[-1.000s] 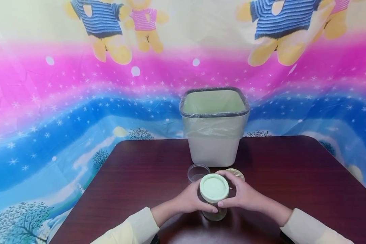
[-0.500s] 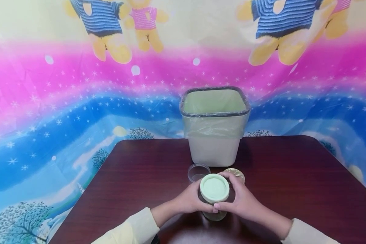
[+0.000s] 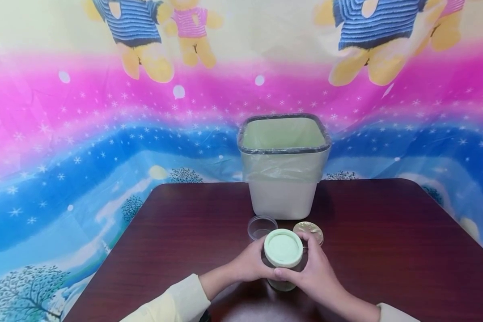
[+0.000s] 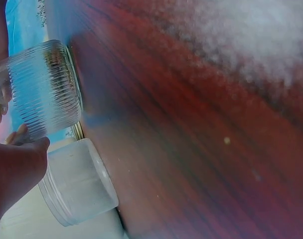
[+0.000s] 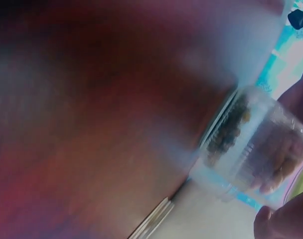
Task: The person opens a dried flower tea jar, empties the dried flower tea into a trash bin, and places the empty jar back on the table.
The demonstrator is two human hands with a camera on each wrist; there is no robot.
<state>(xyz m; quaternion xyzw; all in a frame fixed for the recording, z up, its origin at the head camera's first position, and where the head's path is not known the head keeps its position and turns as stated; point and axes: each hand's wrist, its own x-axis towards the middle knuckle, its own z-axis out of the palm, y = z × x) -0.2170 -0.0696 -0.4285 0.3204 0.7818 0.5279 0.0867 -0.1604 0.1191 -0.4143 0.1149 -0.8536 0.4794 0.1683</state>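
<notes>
A ribbed clear glass jar (image 4: 39, 92) stands upright on the table, with a pale green lid (image 3: 283, 248) on top. Dark, brownish bits (image 5: 228, 129) lie in its bottom. My left hand (image 3: 251, 263) grips the jar from the left, its fingers showing through the glass in the right wrist view. Around the lid's right side curls my right hand (image 3: 322, 275), thumb across the front under the rim and fingertips at the back. A clear empty tub (image 4: 79, 184) sits just behind the jar, and a round gold lid (image 3: 311, 231) lies to its right.
A pale bin (image 3: 282, 192) lined with a clear bag stands behind these things on the dark red-brown table (image 3: 193, 223). A printed cloth backdrop (image 3: 209, 112) hangs behind the table.
My right hand has turned round the lid, its thumb sliding left across the front and its wrist swinging toward me. The left hand and jar have stayed in place.
</notes>
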